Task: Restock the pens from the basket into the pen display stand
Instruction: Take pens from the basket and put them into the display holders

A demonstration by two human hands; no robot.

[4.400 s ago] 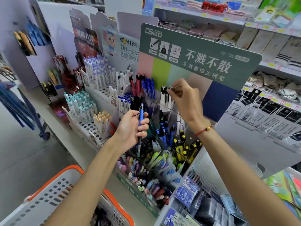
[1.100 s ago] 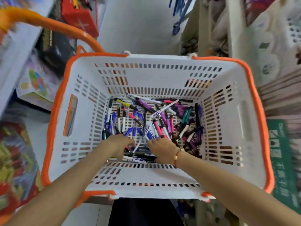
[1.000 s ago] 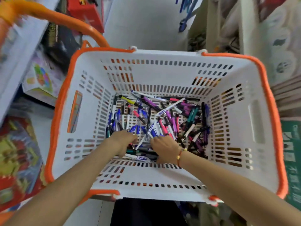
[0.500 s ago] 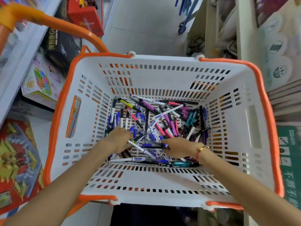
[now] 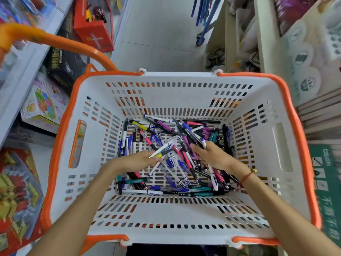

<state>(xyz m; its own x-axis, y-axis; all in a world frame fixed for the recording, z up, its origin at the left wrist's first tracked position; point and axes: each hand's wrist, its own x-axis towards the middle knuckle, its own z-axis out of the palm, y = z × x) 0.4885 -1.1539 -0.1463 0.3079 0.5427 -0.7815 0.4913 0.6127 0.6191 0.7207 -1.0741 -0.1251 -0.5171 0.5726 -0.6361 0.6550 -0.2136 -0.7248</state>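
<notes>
Now gripping pens (image 5: pixel 171 143), seemingly both hands (image 5: pixel 212 156).

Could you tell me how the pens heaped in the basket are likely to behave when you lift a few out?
The pens look thin and rigid, so probably light. They lie crisscrossed, so neighbours may shift. Their round barrels could roll across the basket.

Compared with half a second earlier, a white pen with a yellow grip (image 5: pixel 160 152) is now pinched in the left hand (image 5: pixel 137 160) and lifted off the pile. The right hand (image 5: pixel 212 154) is shifted farther into the basket (image 5: pixel 280 145), and a white, blue-tipped pen (image 5: pixel 208 159) is now gripped in it.
</notes>
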